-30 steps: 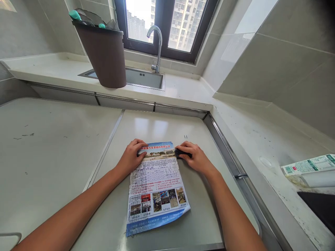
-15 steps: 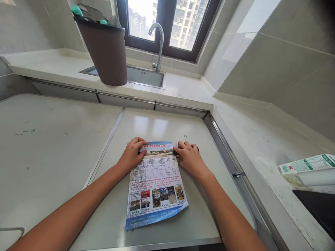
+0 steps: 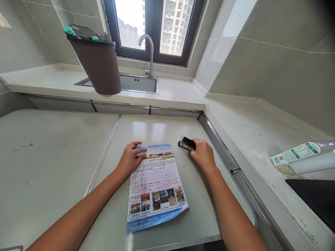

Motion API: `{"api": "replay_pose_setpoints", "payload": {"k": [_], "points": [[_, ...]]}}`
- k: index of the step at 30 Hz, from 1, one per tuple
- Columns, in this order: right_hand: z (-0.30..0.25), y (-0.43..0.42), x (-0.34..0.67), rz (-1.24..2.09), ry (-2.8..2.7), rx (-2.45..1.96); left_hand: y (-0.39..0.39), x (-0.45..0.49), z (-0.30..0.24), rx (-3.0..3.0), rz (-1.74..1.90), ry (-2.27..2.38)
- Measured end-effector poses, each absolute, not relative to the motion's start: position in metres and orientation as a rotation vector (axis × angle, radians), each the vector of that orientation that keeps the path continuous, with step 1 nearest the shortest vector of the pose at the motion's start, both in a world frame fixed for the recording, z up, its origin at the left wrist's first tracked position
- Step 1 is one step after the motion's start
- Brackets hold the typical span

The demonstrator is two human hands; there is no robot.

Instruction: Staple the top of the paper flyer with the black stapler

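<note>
A printed flyer (image 3: 157,177) with a blue header, red and black text and a row of photos lies on the pale table (image 3: 110,216). Its left edge looks ragged, and the lower right corner curls up. My left hand (image 3: 131,157) rests on the upper left corner with its fingers spread. To the right of the flyer, clear of its edge, my right hand (image 3: 202,153) grips a black stapler (image 3: 186,142), whose front end points left. Just beyond the stapler lie a few tiny staples (image 3: 181,137).
Behind the table, a brown bin (image 3: 98,66) stands on the white counter (image 3: 178,89), beside a sink (image 3: 138,83) with a tall faucet (image 3: 150,52). A clear labelled bottle (image 3: 298,157) lies on the right-hand counter, near a black panel (image 3: 314,202).
My right hand has drawn the stapler off the flyer's upper right edge, rightward, so more of it shows. My left hand stays on the upper left corner. The camera view has shifted slightly.
</note>
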State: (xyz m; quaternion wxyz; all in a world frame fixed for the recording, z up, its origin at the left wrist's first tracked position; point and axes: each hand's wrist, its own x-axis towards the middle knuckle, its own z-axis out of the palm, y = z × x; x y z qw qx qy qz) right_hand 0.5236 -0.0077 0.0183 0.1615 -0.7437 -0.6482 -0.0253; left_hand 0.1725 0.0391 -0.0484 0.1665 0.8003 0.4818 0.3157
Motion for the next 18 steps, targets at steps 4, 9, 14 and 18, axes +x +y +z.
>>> {"api": "replay_pose_setpoints", "payload": {"k": [4,9,14,18], "points": [[0.02,-0.014,0.49,0.055,-1.772,-1.847,0.039,0.175,-0.046,2.213,0.912,1.392],[0.018,-0.036,0.428,0.48,-2.003,-1.477,0.038,0.173,-0.034,2.002,1.088,1.372],[0.011,-0.039,0.418,0.674,-2.108,-1.46,0.037,0.166,-0.02,1.719,1.378,1.309],[0.013,-0.025,0.46,0.738,-2.143,-1.55,0.041,0.163,-0.016,1.458,1.466,1.033]]}}
